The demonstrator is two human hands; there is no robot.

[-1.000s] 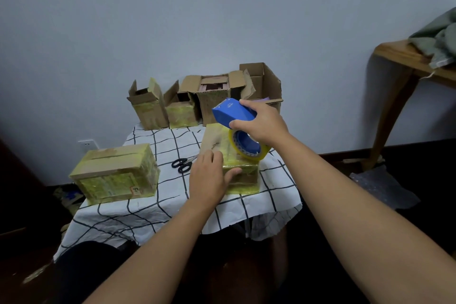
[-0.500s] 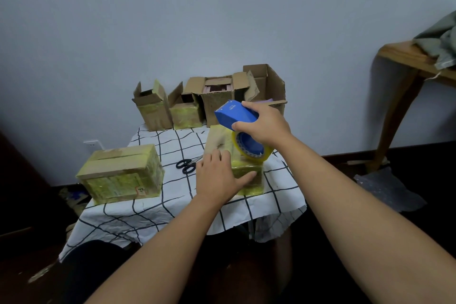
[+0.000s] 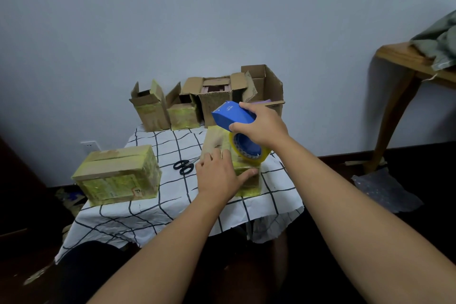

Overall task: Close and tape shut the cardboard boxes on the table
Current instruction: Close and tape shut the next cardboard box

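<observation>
A small closed cardboard box [image 3: 217,139] with yellowish tape stands near the table's front right. My left hand [image 3: 218,176] presses flat on its near top, thumb along the front edge. My right hand [image 3: 262,124] grips a blue tape dispenser [image 3: 232,115] whose yellow tape roll [image 3: 248,152] rests on the box top. A taped, closed box [image 3: 118,175] sits at the front left. Several open boxes stand at the back: a small one [image 3: 149,111], another small one [image 3: 182,112], a middle one [image 3: 217,96] and a large one [image 3: 266,84].
Black scissors [image 3: 183,166] lie on the white checked tablecloth [image 3: 148,215] between the two front boxes. A wooden side table [image 3: 404,76] with grey cloth stands at the right, crumpled plastic [image 3: 385,189] on the dark floor beneath. A wall is close behind.
My head has shifted slightly, so the scene sits a little lower and to the right. Both hands stay on the box, with the dispenser barely moved.
</observation>
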